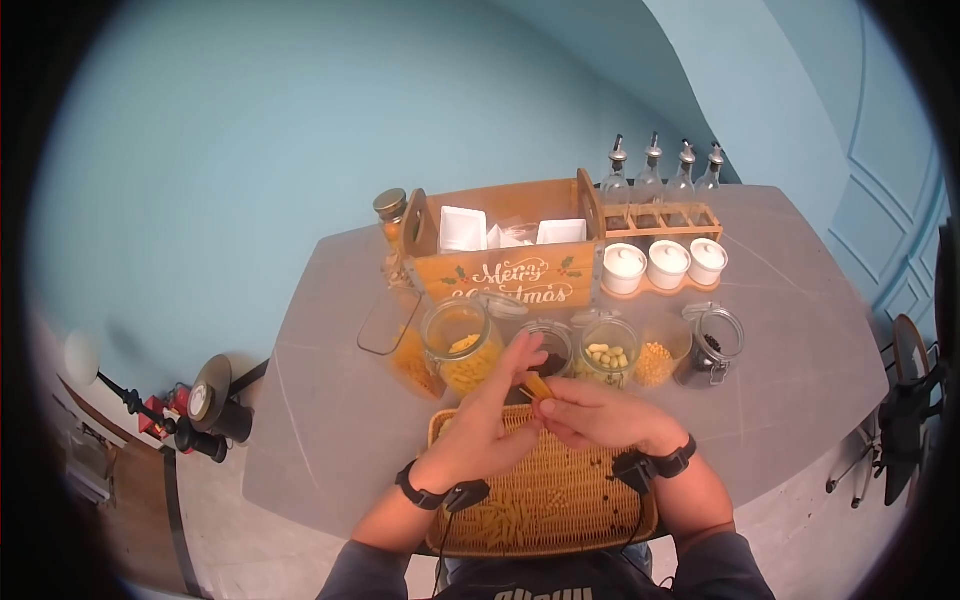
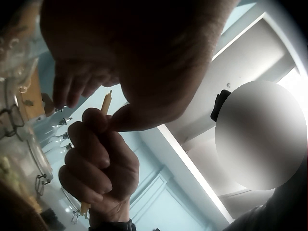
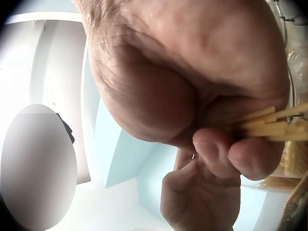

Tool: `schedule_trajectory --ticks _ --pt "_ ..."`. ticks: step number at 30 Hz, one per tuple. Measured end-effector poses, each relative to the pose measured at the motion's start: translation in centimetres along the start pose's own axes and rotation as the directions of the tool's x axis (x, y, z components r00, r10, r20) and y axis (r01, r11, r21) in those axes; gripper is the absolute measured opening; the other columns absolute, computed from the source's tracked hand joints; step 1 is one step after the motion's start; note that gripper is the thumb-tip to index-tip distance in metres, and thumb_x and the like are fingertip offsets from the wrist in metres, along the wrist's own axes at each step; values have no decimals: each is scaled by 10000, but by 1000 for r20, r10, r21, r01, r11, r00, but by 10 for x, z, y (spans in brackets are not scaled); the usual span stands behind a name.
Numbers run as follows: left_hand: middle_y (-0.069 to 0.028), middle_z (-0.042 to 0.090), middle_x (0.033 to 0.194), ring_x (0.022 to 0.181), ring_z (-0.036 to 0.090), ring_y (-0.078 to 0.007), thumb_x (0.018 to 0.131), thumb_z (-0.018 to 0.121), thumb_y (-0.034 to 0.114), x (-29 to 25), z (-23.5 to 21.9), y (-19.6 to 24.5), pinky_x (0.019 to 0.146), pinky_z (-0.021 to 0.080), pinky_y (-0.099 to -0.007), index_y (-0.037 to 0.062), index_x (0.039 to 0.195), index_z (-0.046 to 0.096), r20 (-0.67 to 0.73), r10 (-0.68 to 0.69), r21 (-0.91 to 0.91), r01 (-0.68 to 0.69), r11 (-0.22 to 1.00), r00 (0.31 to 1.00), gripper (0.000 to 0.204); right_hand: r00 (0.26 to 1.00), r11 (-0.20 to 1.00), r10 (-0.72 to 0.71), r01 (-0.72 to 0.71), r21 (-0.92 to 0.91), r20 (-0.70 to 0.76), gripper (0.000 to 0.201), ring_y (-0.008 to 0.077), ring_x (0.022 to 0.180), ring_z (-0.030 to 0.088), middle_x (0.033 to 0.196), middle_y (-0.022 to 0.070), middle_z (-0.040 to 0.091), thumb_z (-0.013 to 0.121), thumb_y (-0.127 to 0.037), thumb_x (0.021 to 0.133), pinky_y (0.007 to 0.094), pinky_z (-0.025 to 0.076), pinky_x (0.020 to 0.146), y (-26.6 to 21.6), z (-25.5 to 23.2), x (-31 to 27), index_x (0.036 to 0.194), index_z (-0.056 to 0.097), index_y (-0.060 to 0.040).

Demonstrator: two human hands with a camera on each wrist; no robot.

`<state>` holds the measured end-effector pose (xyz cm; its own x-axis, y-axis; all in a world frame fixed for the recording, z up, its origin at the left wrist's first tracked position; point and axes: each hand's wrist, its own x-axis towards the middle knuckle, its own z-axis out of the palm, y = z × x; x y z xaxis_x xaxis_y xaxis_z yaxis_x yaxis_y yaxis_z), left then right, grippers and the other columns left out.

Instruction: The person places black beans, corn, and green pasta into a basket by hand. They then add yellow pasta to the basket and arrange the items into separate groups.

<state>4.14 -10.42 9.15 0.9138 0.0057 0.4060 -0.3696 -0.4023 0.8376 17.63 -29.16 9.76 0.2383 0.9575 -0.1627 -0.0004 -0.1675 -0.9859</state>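
My right hand (image 1: 592,412) grips a small bundle of long yellow pasta sticks (image 1: 537,385) above the wicker basket. In the right wrist view the sticks (image 3: 274,124) fan out past the curled fingertips. From the left wrist, the right hand (image 2: 98,163) looks like a fist, with pasta (image 2: 106,102) poking out at its top and bottom. My left hand (image 1: 488,415) is raised close beside it, fingers extended, the thumb right at the right hand's fingers. Below both hands lies the wicker basket (image 1: 570,500), holding scattered penne (image 1: 500,522) and small dark bits.
Behind the hands stand a clear container (image 1: 400,345) with long pasta, a penne jar (image 1: 465,345), and several jars of beans and kernels, including a corn container (image 1: 657,362). Farther back are a wooden crate (image 1: 505,275), lidded white pots (image 1: 668,263) and oil bottles (image 1: 650,175).
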Motion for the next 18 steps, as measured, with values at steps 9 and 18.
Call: schedule_trajectory --ticks 9,18 --pt "-140 624 1557 1372 642 -219 959 716 -89 -5 -7 -4 1148 523 -378 11 1581 583 -53 -31 27 32 999 998 644 997 991 -59 53 -120 -42 275 105 835 562 903 16 588 610 -268 1176 327 489 722 -2 4 -1 1149 606 6" --pt "43 741 847 762 623 -5 1016 851 73 -7 0 -2 679 505 -210 -4 1080 805 -94 -345 -214 320 923 934 110 994 974 -76 58 -217 -76 315 178 993 635 1076 114 664 645 -95 1009 355 530 869 -2 7 -3 1299 617 25"
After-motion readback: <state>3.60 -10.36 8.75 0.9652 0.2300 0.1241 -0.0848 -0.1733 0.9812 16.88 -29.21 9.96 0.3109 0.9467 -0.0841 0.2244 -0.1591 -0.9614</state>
